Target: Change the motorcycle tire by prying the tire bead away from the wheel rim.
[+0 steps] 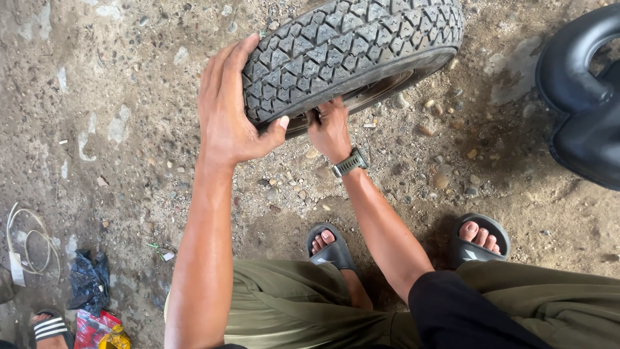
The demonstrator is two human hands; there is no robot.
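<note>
Left hand clamps the knobbly black rubber tyre; right hand grips its metal rim on gritty, pebbled ground.

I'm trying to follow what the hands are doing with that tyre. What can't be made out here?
- Head view: the far part of the tyre is cut off by the top edge.
- The right hand has its fingertips tucked under the tyre's edge, so what they touch is hidden.
- The left hand shows its back only; its palm lies against the tread.
- The black rubber tube is cut off at the right edge.
</note>
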